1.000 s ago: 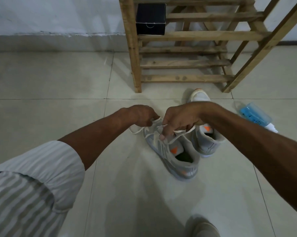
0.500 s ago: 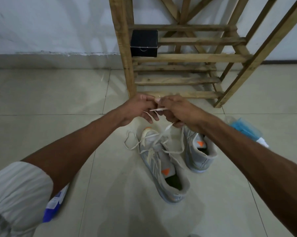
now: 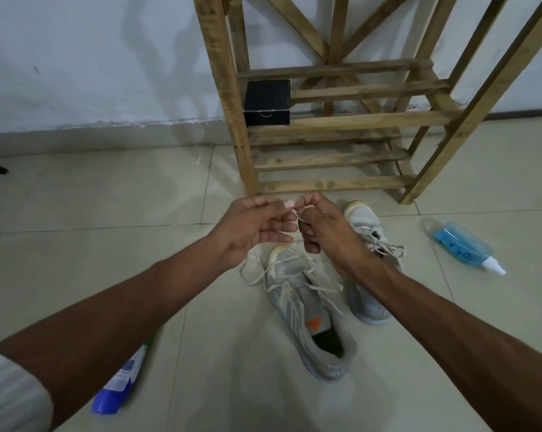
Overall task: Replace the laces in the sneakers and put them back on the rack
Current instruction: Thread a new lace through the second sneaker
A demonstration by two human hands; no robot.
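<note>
Both hands have risen off the near sneaker (image 3: pixel 310 319): left hand (image 3: pixel 257 227) and right hand (image 3: pixel 329 236) each pinch its lace (image 3: pixel 296 216), likely drawing it free. That sneaker lies on the floor (image 3: pixel 138 260) before the rack (image 3: pixel 326 126).

The left hand (image 3: pixel 254 227) and the right hand (image 3: pixel 329 232) meet above two sneakers on the tiled floor (image 3: pixel 107 244). Each hand pinches a thin white lace (image 3: pixel 297 216) between thumb and forefinger. The lace runs down to the near sneaker (image 3: pixel 307 313), where it lies loose. The second sneaker (image 3: pixel 361 213) stands just beside it, partly hidden by the right wrist. Behind them stands a wooden rack (image 3: pixel 326 126) with a black box (image 3: pixel 267 102) on one shelf. A blue bottle (image 3: pixel 460 246) lies on the right, and a white-blue bottle (image 3: pixel 117 388) lies under the left forearm.
</note>
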